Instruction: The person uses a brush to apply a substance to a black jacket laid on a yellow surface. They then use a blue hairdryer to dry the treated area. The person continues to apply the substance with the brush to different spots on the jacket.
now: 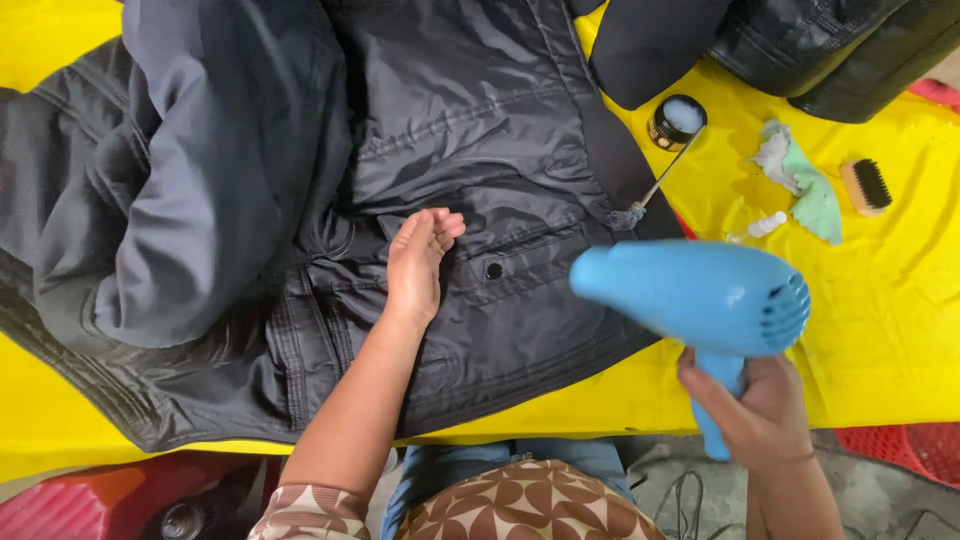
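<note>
A dark grey jacket lies spread over a yellow table cover. My left hand rests flat on the jacket beside a snap-buttoned pocket flap, fingers together and curled slightly at the tips, holding nothing. My right hand grips the handle of a light blue hair dryer, held above the jacket's lower right edge with its nozzle pointing left toward the pocket area.
A small open jar with a thin brush leaning from it stands by the jacket's edge. A crumpled green and white cloth, a small clear bottle and a wooden bristle brush lie at right. Black leather items sit top right.
</note>
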